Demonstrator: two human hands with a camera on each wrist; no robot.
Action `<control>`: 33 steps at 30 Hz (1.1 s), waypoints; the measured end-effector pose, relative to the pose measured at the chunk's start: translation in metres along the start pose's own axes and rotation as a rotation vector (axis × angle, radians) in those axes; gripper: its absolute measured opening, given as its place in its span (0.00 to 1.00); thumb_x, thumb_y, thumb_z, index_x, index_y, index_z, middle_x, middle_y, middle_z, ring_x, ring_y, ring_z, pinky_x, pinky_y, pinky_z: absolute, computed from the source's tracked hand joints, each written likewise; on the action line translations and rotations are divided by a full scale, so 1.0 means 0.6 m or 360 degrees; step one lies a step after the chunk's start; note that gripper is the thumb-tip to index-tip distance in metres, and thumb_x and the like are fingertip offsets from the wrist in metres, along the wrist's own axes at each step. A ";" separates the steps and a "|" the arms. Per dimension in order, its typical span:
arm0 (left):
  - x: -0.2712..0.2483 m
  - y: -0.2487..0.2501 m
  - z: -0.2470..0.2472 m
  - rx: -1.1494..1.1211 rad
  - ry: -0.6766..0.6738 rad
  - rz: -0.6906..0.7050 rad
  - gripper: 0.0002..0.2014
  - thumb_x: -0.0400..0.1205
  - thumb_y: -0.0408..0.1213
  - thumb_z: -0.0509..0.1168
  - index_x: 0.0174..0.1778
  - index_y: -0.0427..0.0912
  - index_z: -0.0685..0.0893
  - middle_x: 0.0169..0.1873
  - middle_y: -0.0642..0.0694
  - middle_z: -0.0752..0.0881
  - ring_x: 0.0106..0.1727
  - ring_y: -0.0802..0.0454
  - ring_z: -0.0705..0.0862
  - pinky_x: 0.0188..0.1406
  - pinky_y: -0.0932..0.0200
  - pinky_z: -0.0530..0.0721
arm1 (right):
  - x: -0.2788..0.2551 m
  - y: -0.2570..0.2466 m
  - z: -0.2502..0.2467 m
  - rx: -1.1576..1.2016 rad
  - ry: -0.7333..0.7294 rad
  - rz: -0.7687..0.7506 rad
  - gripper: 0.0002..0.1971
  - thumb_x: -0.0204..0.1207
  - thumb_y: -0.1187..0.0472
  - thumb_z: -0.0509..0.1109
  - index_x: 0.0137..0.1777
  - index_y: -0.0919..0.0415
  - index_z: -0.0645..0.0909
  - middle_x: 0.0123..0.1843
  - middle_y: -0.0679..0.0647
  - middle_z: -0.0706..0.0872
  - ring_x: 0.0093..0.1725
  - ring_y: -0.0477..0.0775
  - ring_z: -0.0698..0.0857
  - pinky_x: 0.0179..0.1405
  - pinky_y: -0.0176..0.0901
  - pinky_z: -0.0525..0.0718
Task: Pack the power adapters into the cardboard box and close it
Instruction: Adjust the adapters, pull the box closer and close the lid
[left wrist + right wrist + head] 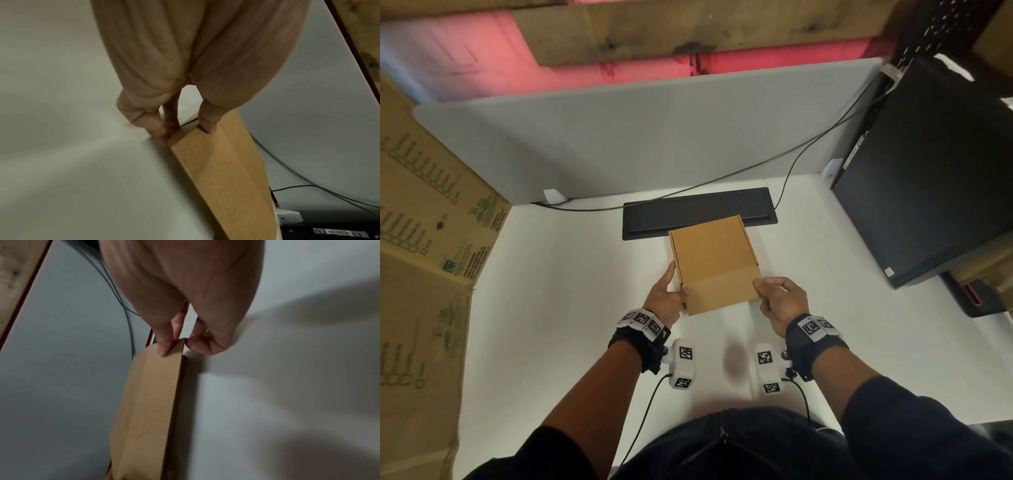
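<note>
A flat brown cardboard box (pixel 714 253) lies on the white table (pixel 551 325) with its lid down, so its inside is hidden and no power adapters show. Its front flap (pixel 722 293) slopes toward me. My left hand (pixel 667 291) pinches the flap's left corner, thumb on top and fingers at the side, as the left wrist view shows on the box (pixel 222 170) under the left hand (pixel 185 131). My right hand (pixel 774 294) pinches the right corner. In the right wrist view the right hand (pixel 180 346) clamps the box (pixel 150 402) edge.
A black flat panel (pixel 698 209) lies just behind the box, with cables (pixel 756 168) running along a grey partition (pixel 619 137). A black computer tower (pixel 928 171) stands at the right. Large printed cardboard cartons (pixel 431 205) wall off the left.
</note>
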State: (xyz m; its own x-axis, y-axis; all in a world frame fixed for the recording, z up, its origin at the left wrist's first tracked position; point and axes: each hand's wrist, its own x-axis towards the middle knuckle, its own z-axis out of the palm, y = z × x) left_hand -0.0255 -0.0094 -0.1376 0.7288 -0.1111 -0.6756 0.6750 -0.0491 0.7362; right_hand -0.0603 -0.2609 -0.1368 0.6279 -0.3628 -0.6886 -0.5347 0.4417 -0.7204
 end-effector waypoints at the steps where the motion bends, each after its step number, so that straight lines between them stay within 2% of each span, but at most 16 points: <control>1: -0.001 0.000 0.000 0.0002 0.0006 0.0004 0.39 0.86 0.29 0.67 0.85 0.68 0.61 0.70 0.46 0.85 0.61 0.42 0.86 0.41 0.58 0.82 | -0.001 0.000 -0.004 0.0018 -0.0018 -0.0019 0.08 0.74 0.70 0.80 0.49 0.62 0.85 0.43 0.61 0.90 0.35 0.53 0.83 0.31 0.42 0.82; 3: -0.001 0.001 -0.004 -0.0006 0.0025 0.0009 0.38 0.86 0.29 0.67 0.85 0.68 0.61 0.68 0.46 0.85 0.53 0.45 0.86 0.37 0.59 0.82 | 0.001 -0.007 -0.012 0.0005 -0.0090 -0.0028 0.10 0.75 0.72 0.79 0.53 0.64 0.86 0.45 0.61 0.90 0.37 0.55 0.84 0.37 0.44 0.84; 5: 0.000 0.001 -0.011 -0.0011 0.0035 -0.0003 0.38 0.86 0.30 0.67 0.84 0.69 0.62 0.64 0.47 0.85 0.47 0.48 0.85 0.36 0.59 0.82 | 0.004 -0.016 -0.016 -0.0117 -0.0188 -0.0016 0.08 0.76 0.71 0.79 0.53 0.65 0.87 0.45 0.62 0.90 0.38 0.55 0.85 0.39 0.45 0.85; 7: 0.001 0.001 -0.015 0.0006 0.0022 -0.0014 0.39 0.85 0.31 0.69 0.84 0.69 0.61 0.66 0.47 0.86 0.49 0.47 0.85 0.39 0.57 0.83 | 0.009 -0.023 -0.016 -0.0233 -0.0273 -0.0029 0.07 0.77 0.68 0.79 0.54 0.66 0.87 0.47 0.63 0.90 0.41 0.56 0.86 0.40 0.46 0.86; 10: -0.006 0.005 -0.012 0.0060 0.0024 -0.0015 0.38 0.86 0.32 0.68 0.85 0.69 0.60 0.68 0.46 0.85 0.48 0.48 0.86 0.35 0.59 0.84 | 0.013 -0.023 -0.009 -0.0357 -0.0331 -0.0053 0.09 0.79 0.65 0.77 0.58 0.66 0.88 0.45 0.59 0.91 0.41 0.56 0.87 0.40 0.45 0.86; 14: -0.011 0.008 -0.014 0.0066 0.0026 -0.0019 0.38 0.86 0.31 0.66 0.85 0.69 0.60 0.64 0.47 0.85 0.46 0.47 0.86 0.40 0.55 0.84 | 0.015 -0.017 -0.007 -0.0428 -0.0329 -0.0096 0.10 0.79 0.64 0.78 0.59 0.66 0.88 0.39 0.57 0.88 0.36 0.55 0.83 0.41 0.46 0.86; 16: -0.011 0.009 -0.017 0.0076 0.0035 -0.0045 0.38 0.86 0.31 0.66 0.84 0.71 0.60 0.61 0.47 0.86 0.45 0.46 0.83 0.42 0.53 0.81 | 0.013 -0.016 -0.009 -0.0426 -0.0347 -0.0092 0.09 0.79 0.65 0.77 0.58 0.65 0.88 0.40 0.58 0.88 0.37 0.56 0.83 0.40 0.45 0.86; 20: -0.012 0.015 -0.019 0.0112 0.0038 -0.0071 0.38 0.86 0.32 0.67 0.83 0.72 0.60 0.59 0.47 0.87 0.49 0.42 0.80 0.47 0.50 0.80 | 0.008 -0.022 -0.010 -0.0475 -0.0411 -0.0071 0.06 0.80 0.65 0.77 0.55 0.64 0.88 0.45 0.60 0.89 0.42 0.56 0.85 0.40 0.44 0.86; 22: -0.014 0.021 -0.017 0.0121 0.0034 -0.0052 0.37 0.86 0.31 0.66 0.84 0.71 0.61 0.63 0.46 0.86 0.52 0.43 0.84 0.42 0.56 0.85 | 0.010 -0.027 -0.011 -0.0548 -0.0429 -0.0076 0.08 0.79 0.65 0.77 0.56 0.65 0.88 0.46 0.60 0.90 0.43 0.56 0.87 0.40 0.44 0.86; 24: -0.018 0.024 -0.016 0.0102 0.0036 -0.0049 0.36 0.87 0.29 0.65 0.84 0.68 0.62 0.68 0.45 0.84 0.60 0.41 0.86 0.39 0.58 0.89 | 0.013 -0.031 -0.011 -0.0614 -0.0443 -0.0088 0.09 0.79 0.64 0.78 0.56 0.65 0.88 0.47 0.61 0.91 0.44 0.56 0.88 0.39 0.42 0.87; 27: -0.023 0.029 -0.014 0.0078 0.0045 -0.0078 0.38 0.86 0.27 0.65 0.84 0.68 0.63 0.71 0.44 0.82 0.69 0.37 0.83 0.47 0.51 0.90 | 0.013 -0.034 -0.012 -0.0679 -0.0464 -0.0077 0.08 0.79 0.63 0.78 0.55 0.64 0.88 0.48 0.62 0.91 0.45 0.57 0.89 0.40 0.43 0.87; 33: -0.024 0.030 -0.015 0.0142 0.0087 -0.0100 0.37 0.86 0.29 0.66 0.83 0.70 0.63 0.71 0.44 0.82 0.69 0.36 0.83 0.53 0.45 0.90 | 0.009 -0.033 -0.013 -0.0677 -0.0455 -0.0063 0.08 0.79 0.64 0.78 0.55 0.66 0.88 0.46 0.62 0.90 0.43 0.56 0.87 0.39 0.43 0.87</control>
State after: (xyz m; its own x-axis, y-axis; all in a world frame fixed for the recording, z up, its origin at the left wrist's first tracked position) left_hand -0.0226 0.0005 -0.1150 0.6922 -0.0507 -0.7199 0.7084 -0.1426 0.6912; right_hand -0.0510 -0.2779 -0.1269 0.7499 -0.1076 -0.6527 -0.6530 0.0378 -0.7564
